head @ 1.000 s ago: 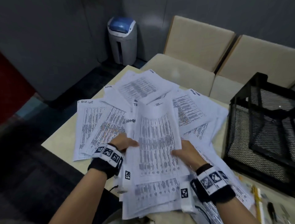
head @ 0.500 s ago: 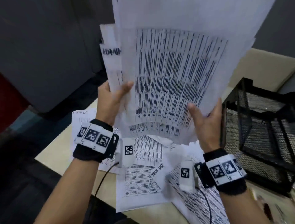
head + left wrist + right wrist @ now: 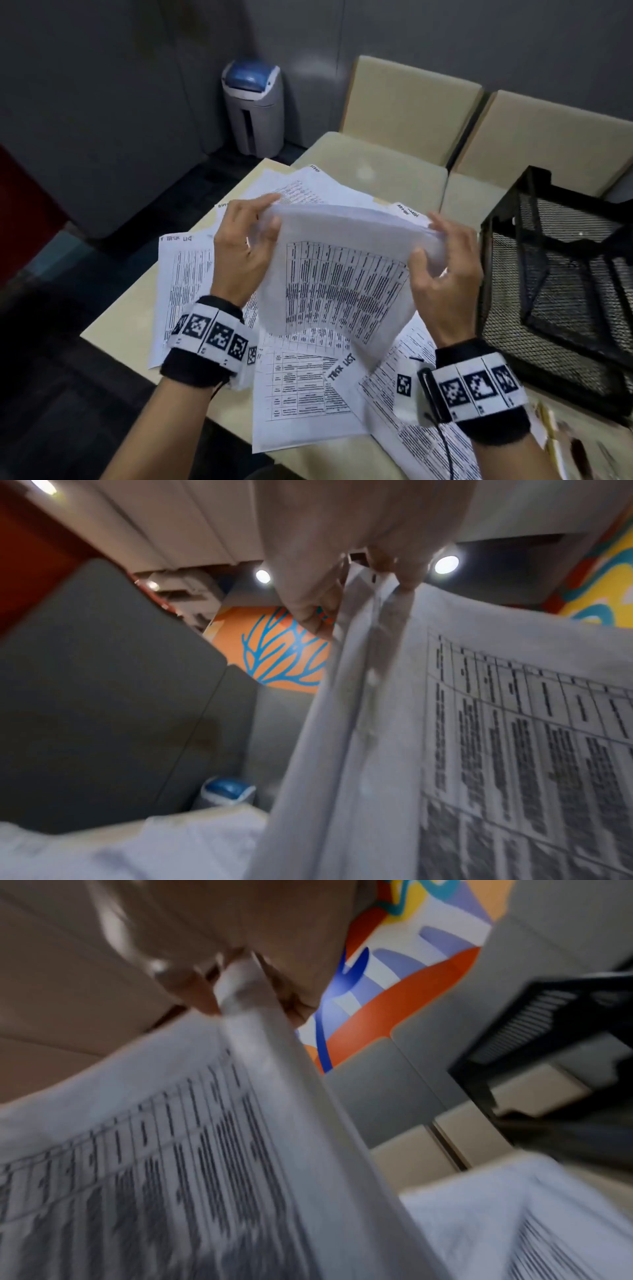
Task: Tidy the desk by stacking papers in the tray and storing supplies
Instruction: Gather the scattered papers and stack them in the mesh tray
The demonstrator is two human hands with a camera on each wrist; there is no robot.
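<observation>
White paper fills the head view: a sheaf of printed sheets is held up off the desk, bowed over at its top edge and hanging down toward the camera. The left hand pinches the top left corner, thumb in front and fingers behind. The right hand grips the top right corner, its fingers curled over the edge. Under them, loose papers lie scattered and overlapping on the pale desk, one of them marked "TASK LIST". The black mesh tray stands on the desk's right side, just beside the right hand and apart from the lifted sheaf. Pens lie at the near right corner, blurred. Beyond the desk are beige seats and a grey bin with a blue lid against the wall.

On to the left wrist view: the left hand comes down from the top, fingertips clamped on the sheaf's upper edge, several layers showing in the pinch. The printed table runs off to the right. The blue-lidded bin sits low in the frame, with blurred papers below it.

Right wrist view, heavily blurred: the right hand is clenched round the bunched corner of the sheaf, with paper squeezed between thumb and fingers. The black tray looms on the right, and more loose papers lie below it.
</observation>
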